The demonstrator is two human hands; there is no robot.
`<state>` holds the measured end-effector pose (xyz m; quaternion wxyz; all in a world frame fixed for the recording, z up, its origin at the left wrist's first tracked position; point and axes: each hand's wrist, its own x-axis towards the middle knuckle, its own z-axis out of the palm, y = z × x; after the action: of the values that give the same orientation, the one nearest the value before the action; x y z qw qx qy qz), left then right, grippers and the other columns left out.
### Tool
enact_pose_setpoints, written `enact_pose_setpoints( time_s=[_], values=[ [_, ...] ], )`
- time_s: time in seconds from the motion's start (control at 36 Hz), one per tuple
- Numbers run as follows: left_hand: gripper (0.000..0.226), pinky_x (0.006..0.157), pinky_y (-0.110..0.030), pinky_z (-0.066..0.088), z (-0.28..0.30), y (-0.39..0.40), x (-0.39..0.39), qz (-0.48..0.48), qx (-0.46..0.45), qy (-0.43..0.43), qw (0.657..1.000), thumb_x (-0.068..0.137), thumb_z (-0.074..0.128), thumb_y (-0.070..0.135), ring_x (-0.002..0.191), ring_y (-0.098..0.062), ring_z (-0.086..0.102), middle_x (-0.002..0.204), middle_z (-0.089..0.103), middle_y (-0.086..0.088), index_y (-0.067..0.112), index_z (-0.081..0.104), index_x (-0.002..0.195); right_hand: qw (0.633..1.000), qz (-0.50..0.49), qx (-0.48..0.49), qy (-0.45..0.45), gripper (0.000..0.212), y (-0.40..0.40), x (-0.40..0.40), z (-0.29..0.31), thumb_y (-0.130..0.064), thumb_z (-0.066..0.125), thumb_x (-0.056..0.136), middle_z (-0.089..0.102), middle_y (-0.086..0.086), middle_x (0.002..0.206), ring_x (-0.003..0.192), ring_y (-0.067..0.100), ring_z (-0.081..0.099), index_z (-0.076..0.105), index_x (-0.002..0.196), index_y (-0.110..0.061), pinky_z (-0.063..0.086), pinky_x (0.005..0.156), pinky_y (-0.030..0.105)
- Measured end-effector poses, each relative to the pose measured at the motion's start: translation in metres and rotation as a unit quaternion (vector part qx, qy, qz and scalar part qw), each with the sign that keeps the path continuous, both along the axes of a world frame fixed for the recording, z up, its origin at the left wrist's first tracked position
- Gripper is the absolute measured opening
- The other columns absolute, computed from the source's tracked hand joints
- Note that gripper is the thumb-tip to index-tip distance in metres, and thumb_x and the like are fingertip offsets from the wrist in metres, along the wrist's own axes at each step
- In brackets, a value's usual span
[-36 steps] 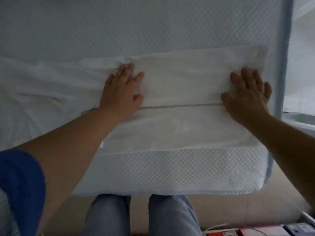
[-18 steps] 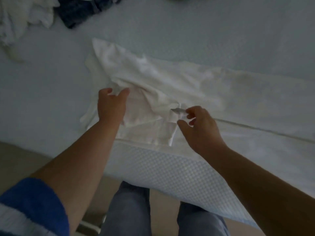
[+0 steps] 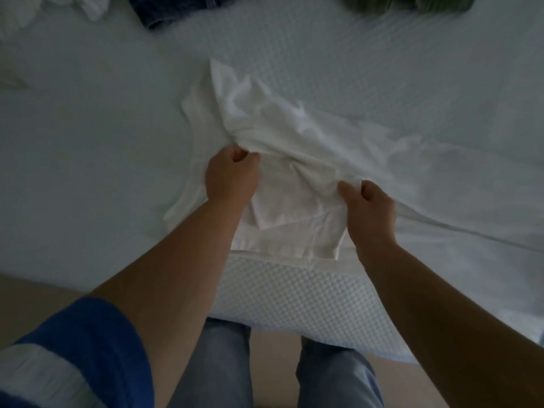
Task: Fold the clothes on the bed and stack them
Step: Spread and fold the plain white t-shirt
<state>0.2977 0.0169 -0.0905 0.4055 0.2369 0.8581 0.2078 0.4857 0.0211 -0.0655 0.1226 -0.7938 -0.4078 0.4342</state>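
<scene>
Both hands gripped a white garment at the near edge of the bed.

The left hand [image 3: 228, 175] had its fingers curled around a bunched fold of the white garment [image 3: 294, 136], and the right hand [image 3: 369, 207] pinched another fold of it between thumb and fingers. The cloth lay rumpled on the bed [image 3: 88, 142], spreading beyond both hands and away past the right hand. Far beyond the hands, at the top edge, lay a dark denim piece [image 3: 176, 7] and a green garment [image 3: 409, 2].
</scene>
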Motion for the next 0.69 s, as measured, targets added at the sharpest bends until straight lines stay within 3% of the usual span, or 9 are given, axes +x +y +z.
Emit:
enact_pose_setpoints(
  time_s=[0.11,0.25,0.33,0.39,0.42,0.47,0.53,0.64,0.69],
  values=[
    [0.02,0.059,-0.023,0.026,0.013,-0.002,-0.005,0.054,0.082,-0.014,0.995,0.087,0.055,0.022,0.069,-0.016,0.043,0.064,0.045,0.007,0.018,0.046,0.069,0.997,-0.045,0.025,0.05,0.026,-0.004,0.001,0.007,-0.036,0.056,0.086,0.051,-0.012,0.06,0.057,0.005,0.047,0.054,0.069,-0.016,0.041,0.057,0.026],
    [0.022,0.054,-0.012,0.031,0.03,-0.025,0.005,0.084,0.137,-0.03,0.987,0.088,0.055,0.018,0.054,0.002,0.044,0.059,0.044,0.009,0.022,0.045,0.069,0.994,-0.086,0.003,0.07,0.024,-0.017,0.008,0.008,-0.038,0.058,0.082,0.057,-0.015,0.057,0.053,-0.001,0.05,0.06,0.07,-0.017,0.043,0.051,0.018],
    [0.006,0.058,-0.016,0.026,0.018,-0.041,0.005,0.047,0.039,-0.013,0.998,0.088,0.055,0.019,0.07,-0.007,0.044,0.069,0.048,0.009,0.013,0.055,0.086,0.994,-0.06,-0.085,0.036,0.019,-0.031,0.016,-0.001,-0.032,0.059,0.085,0.066,-0.005,0.073,0.072,0.012,0.063,0.065,0.08,-0.014,0.054,0.068,0.033],
    [0.015,0.061,-0.018,0.024,0.007,-0.052,0.002,0.021,-0.035,-0.004,0.999,0.086,0.058,0.017,0.082,-0.017,0.048,0.08,0.05,0.003,0.008,0.058,0.097,0.988,-0.035,-0.151,0.02,0.021,-0.039,0.02,-0.006,-0.028,0.06,0.086,0.066,0.004,0.092,0.087,0.024,0.062,0.063,0.098,-0.011,0.053,0.082,0.045],
    [0.019,0.063,-0.019,0.025,0.004,-0.055,0.0,0.021,-0.055,0.002,0.998,0.084,0.06,0.017,0.086,-0.021,0.052,0.083,0.051,0.0,0.007,0.058,0.1,0.985,-0.028,-0.169,0.004,0.027,-0.041,0.021,-0.007,-0.028,0.061,0.086,0.063,0.004,0.099,0.089,0.023,0.06,0.06,0.106,-0.011,0.052,0.084,0.044],
    [0.024,0.066,-0.022,0.028,0.001,-0.057,-0.007,0.027,-0.056,0.028,0.998,0.081,0.063,0.021,0.093,-0.027,0.057,0.085,0.054,-0.001,0.009,0.056,0.102,0.988,-0.004,-0.143,-0.061,0.04,-0.039,0.024,-0.007,-0.03,0.065,0.084,0.058,0.001,0.111,0.093,0.017,0.054,0.053,0.118,-0.014,0.045,0.085,0.033],
    [0.03,0.072,-0.025,0.032,0.001,-0.05,-0.017,0.016,-0.044,0.074,0.996,0.079,0.064,0.027,0.097,-0.027,0.057,0.089,0.057,-0.002,0.013,0.055,0.105,0.991,0.028,-0.084,-0.104,0.051,-0.034,0.025,-0.004,-0.031,0.066,0.082,0.047,0.001,0.123,0.106,0.018,0.049,0.047,0.127,-0.016,0.04,0.093,0.032],
    [0.043,0.081,-0.026,0.038,0.003,-0.018,-0.037,0.012,-0.005,0.091,0.996,0.077,0.067,0.034,0.102,-0.022,0.057,0.101,0.062,-0.002,0.014,0.056,0.114,0.987,0.121,0.01,-0.11,0.05,-0.015,0.02,-0.003,-0.028,0.063,0.085,0.038,0.001,0.134,0.123,0.02,0.039,0.044,0.13,-0.019,0.032,0.101,0.028],
    [0.041,0.077,-0.024,0.038,0.002,0.008,-0.047,-0.002,0.015,0.084,0.996,0.078,0.066,0.036,0.101,-0.02,0.059,0.102,0.065,-0.003,0.012,0.06,0.11,0.972,0.19,0.064,-0.12,0.05,0.001,0.012,-0.006,-0.027,0.061,0.086,0.039,0.004,0.137,0.127,0.021,0.035,0.045,0.133,-0.018,0.03,0.105,0.031]
  ],
)
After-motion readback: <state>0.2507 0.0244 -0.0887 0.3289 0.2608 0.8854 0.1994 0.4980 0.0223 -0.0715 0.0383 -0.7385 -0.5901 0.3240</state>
